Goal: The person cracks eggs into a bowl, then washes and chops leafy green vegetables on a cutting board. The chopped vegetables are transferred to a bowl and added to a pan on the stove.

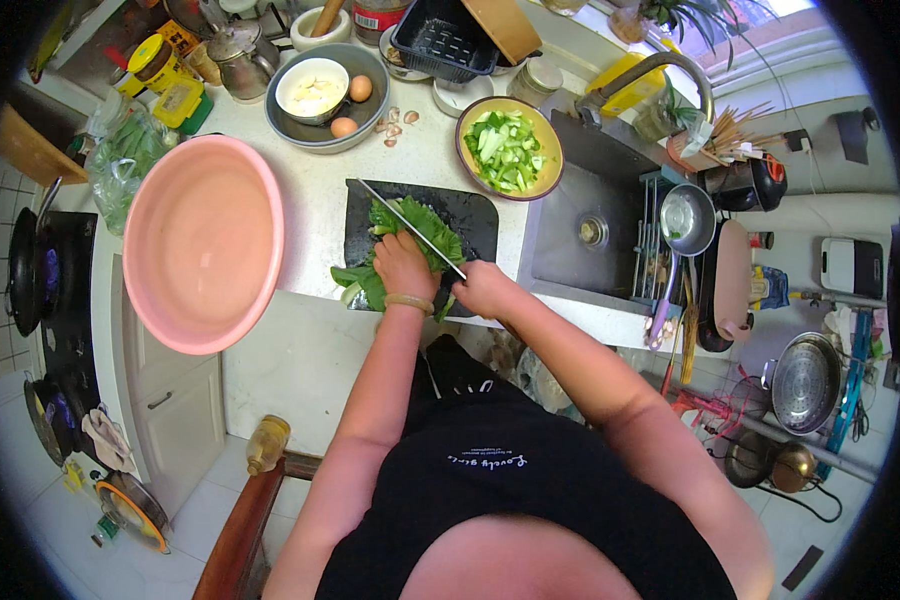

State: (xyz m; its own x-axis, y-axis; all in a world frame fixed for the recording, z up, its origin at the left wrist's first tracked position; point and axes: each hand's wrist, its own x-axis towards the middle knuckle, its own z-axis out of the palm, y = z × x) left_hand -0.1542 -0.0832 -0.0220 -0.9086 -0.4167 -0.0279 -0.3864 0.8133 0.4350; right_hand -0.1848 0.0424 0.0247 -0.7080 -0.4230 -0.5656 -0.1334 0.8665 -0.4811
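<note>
A bunch of leafy greens [429, 220] lies on a black cutting board [476, 217] on the counter. My left hand [405, 264] presses on the greens, its fingers bent over them. My right hand [484, 289] grips the handle end of a kitchen knife [412, 229], whose blade runs up and left across the leaves. Seen from above, the blade shows mostly its spine, and its lower edge is hidden. Pale stalks and more leaves [369, 281] stick out at the board's near left edge. Chopped green pieces [506, 150] fill a yellow bowl [556, 169] behind the board.
A large pink basin [277, 247] stands left of the board. Behind are a gray bowl [274, 112] holding a white bowl [300, 71] and eggs [343, 127], and loose garlic cloves [392, 130]. A sink [570, 259] lies to the right, a stove [71, 292] far left.
</note>
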